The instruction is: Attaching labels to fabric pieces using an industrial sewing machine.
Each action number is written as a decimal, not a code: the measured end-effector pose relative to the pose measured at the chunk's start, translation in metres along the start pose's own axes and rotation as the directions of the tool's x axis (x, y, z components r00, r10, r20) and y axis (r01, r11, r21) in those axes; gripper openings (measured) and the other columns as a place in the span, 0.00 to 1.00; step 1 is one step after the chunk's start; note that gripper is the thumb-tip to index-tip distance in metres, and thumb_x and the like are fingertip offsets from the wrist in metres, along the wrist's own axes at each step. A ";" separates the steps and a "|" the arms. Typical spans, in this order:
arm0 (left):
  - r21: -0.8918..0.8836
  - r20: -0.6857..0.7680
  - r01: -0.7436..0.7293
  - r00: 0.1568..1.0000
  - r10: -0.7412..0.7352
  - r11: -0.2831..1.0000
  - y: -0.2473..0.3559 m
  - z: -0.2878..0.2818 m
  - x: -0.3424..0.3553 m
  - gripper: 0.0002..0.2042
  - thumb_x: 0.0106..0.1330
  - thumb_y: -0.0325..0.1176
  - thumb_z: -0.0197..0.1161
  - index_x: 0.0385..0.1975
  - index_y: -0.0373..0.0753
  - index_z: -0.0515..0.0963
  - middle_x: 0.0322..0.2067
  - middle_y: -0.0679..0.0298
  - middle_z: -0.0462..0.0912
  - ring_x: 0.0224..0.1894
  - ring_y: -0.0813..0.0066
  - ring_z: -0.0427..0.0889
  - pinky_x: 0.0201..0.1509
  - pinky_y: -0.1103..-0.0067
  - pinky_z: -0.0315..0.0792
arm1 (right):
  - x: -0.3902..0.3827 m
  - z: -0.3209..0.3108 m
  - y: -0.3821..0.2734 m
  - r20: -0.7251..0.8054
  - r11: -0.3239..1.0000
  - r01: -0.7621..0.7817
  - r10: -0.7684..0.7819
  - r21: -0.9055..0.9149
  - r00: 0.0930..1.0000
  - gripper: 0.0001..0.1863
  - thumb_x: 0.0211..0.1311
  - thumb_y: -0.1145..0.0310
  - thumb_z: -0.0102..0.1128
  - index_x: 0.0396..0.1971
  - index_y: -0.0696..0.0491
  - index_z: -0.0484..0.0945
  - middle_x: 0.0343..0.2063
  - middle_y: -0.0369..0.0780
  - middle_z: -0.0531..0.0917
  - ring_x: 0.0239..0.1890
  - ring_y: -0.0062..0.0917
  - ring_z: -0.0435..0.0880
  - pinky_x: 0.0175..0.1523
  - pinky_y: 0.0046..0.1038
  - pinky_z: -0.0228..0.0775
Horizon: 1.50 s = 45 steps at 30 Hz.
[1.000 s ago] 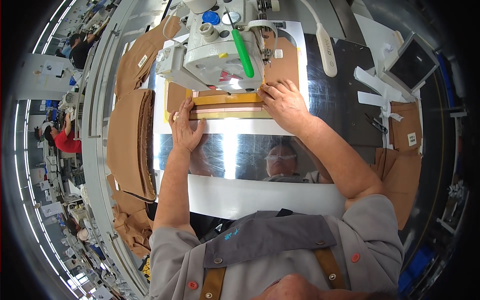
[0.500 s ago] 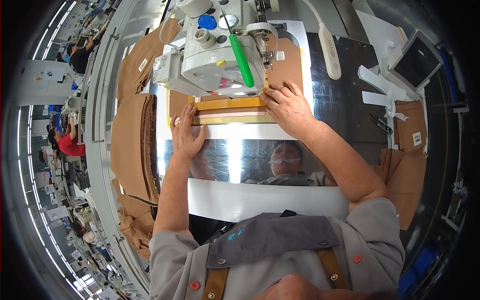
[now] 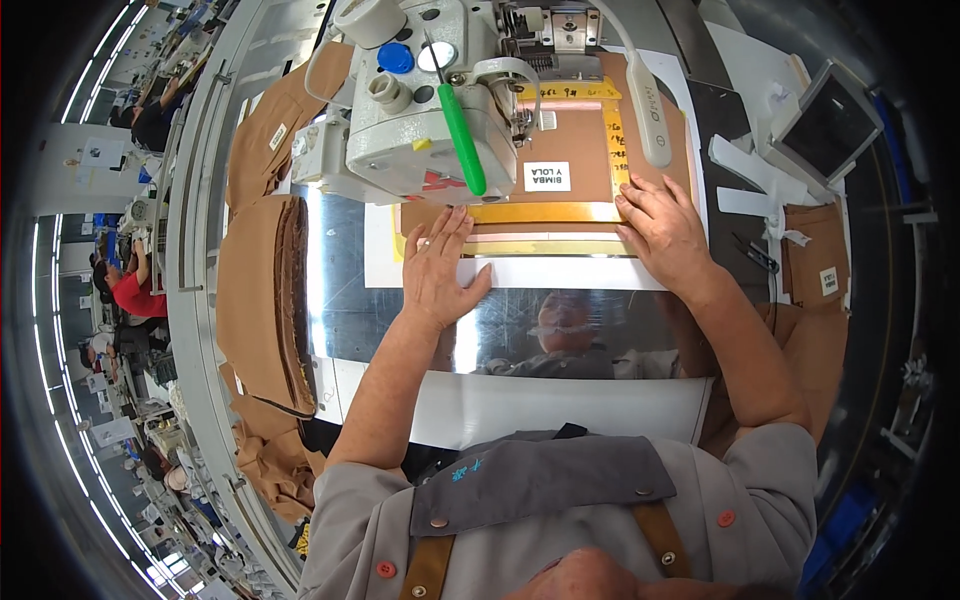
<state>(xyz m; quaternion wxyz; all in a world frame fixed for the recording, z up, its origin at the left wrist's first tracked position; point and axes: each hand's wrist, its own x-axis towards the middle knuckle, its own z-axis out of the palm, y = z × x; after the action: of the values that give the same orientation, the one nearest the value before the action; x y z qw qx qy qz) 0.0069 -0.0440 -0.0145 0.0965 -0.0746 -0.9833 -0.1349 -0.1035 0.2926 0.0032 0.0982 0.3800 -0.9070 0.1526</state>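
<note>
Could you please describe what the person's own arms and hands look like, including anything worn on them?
Both forearms are bare, and the left hand and right hand wear no gloves; no rings or watch can be made out. The grey short sleeves end above the elbows. The shirt has a darker grey collar, small red buttons and tan straps over the shoulders.

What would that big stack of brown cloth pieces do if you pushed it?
The stack of brown cloth pieces would probably slide on the shiny metal table. Its thin layers look soft, so the top ones might slip off. Lifted, each would likely droop.
</note>
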 end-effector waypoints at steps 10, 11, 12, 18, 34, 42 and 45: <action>0.033 -0.004 -0.041 0.999 0.041 0.999 0.009 0.002 0.011 0.32 0.57 0.45 0.69 0.62 0.37 0.76 0.66 0.54 0.77 0.72 0.60 0.71 0.75 0.57 0.57 | -0.003 -0.004 0.014 -0.009 1.000 0.011 -0.011 -0.026 1.000 0.16 0.62 0.64 0.69 0.48 0.55 0.87 0.55 0.39 0.86 0.65 0.30 0.78 0.75 0.47 0.60; 0.040 0.003 -0.056 0.998 0.056 0.998 0.008 0.000 0.014 0.32 0.56 0.45 0.70 0.61 0.37 0.76 0.65 0.54 0.78 0.72 0.60 0.72 0.74 0.57 0.58 | 0.001 -0.005 0.017 -0.018 0.998 0.048 -0.049 -0.046 0.999 0.16 0.62 0.65 0.69 0.48 0.55 0.87 0.54 0.40 0.87 0.64 0.30 0.78 0.75 0.47 0.61; 0.041 -0.001 -0.057 0.998 0.057 0.998 0.008 -0.002 0.013 0.32 0.56 0.45 0.70 0.61 0.37 0.76 0.65 0.54 0.78 0.72 0.60 0.72 0.74 0.57 0.58 | 0.003 -0.007 0.018 -0.026 0.994 0.085 -0.087 -0.068 0.996 0.16 0.62 0.65 0.69 0.47 0.56 0.87 0.52 0.40 0.87 0.64 0.30 0.79 0.74 0.46 0.62; 0.013 0.000 -0.047 0.999 0.047 0.999 0.010 -0.002 0.009 0.32 0.56 0.44 0.70 0.60 0.36 0.77 0.64 0.53 0.78 0.71 0.57 0.73 0.74 0.56 0.59 | -0.003 0.000 0.013 -0.031 0.991 0.090 -0.094 -0.094 0.995 0.17 0.61 0.65 0.69 0.46 0.58 0.87 0.51 0.42 0.88 0.62 0.31 0.80 0.72 0.45 0.65; -0.037 -0.037 -0.040 0.999 0.038 0.999 0.011 0.005 0.001 0.31 0.60 0.44 0.66 0.63 0.36 0.74 0.68 0.54 0.75 0.73 0.57 0.69 0.75 0.59 0.59 | -0.009 0.005 0.008 -0.071 0.996 0.059 -0.064 -0.069 0.995 0.20 0.58 0.66 0.71 0.49 0.59 0.86 0.52 0.44 0.87 0.61 0.32 0.80 0.70 0.43 0.66; -0.009 -0.063 -0.041 0.997 0.040 0.999 0.008 0.009 0.000 0.33 0.60 0.43 0.65 0.66 0.37 0.70 0.70 0.54 0.72 0.74 0.58 0.68 0.75 0.58 0.58 | -0.002 -0.002 -0.033 -0.031 0.999 -0.029 0.030 0.026 0.999 0.30 0.58 0.63 0.72 0.59 0.58 0.76 0.62 0.44 0.77 0.67 0.36 0.73 0.74 0.48 0.57; -0.070 -0.122 -0.070 0.991 0.061 0.995 0.006 0.011 0.000 0.34 0.59 0.42 0.66 0.66 0.38 0.69 0.70 0.56 0.72 0.74 0.59 0.68 0.75 0.59 0.58 | 0.014 0.014 -0.064 -0.028 0.993 0.056 -0.053 0.100 0.998 0.32 0.58 0.60 0.72 0.60 0.58 0.75 0.60 0.45 0.77 0.68 0.36 0.72 0.75 0.47 0.57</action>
<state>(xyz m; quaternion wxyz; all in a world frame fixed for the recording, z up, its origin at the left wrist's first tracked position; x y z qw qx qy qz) 0.0065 -0.0347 -0.0236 0.1567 -0.1023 -0.9671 -0.1723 -0.0682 0.2353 0.0069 0.0945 0.4071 -0.8862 0.2000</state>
